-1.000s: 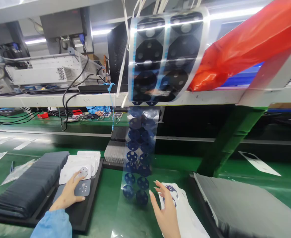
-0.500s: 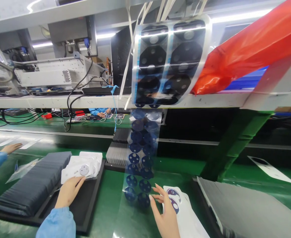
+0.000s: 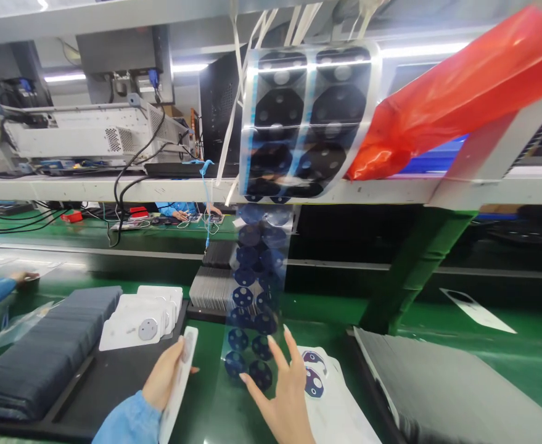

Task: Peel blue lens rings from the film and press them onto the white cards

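My left hand (image 3: 165, 374) grips a thin white phone back cover (image 3: 179, 383), tilted nearly edge-on toward me. Beside it, a fanned pile of similar covers (image 3: 120, 322) lies on a black tray (image 3: 108, 375); the top one bears a grey camera disc. My right hand (image 3: 285, 390) is open, thumb and fingers spread over the lower end of a clear film strip (image 3: 277, 296). Dark blue round stickers (image 3: 260, 374) sit on this strip in two columns. Whether a fingertip touches the lowest ones I cannot tell. More white covers with dark round stickers (image 3: 333, 394) lie right of that hand.
The strip hangs from a roll (image 3: 305, 123) at the shelf edge (image 3: 169, 190). Dark sheets (image 3: 53, 345) fill the left tray; grey sheets (image 3: 451, 382) stand at right. A red plastic bag (image 3: 455, 92) hangs above. A co-worker's hand (image 3: 23, 277) is at far left.
My left hand has come right from the pile with a cover now in it. My right hand has moved left over the strip, its fingers spreading. The view has shifted slightly.
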